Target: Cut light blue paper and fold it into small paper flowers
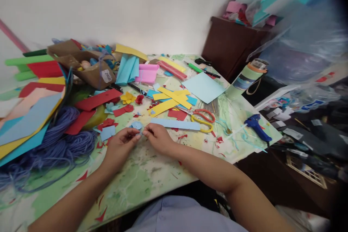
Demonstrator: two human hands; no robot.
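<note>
Both your hands, the left hand and the right hand, meet over the near middle of the paint-streaked counter. Your fingers are pinched together on a small blue paper disc held between the two hands. Just right of it lies a long light blue paper strip, and just left, a light blue paper square. Farther right sit red-and-yellow-handled scissors and, well apart, a blue hot glue gun. A heap of blue yarn spreads to your left.
</note>
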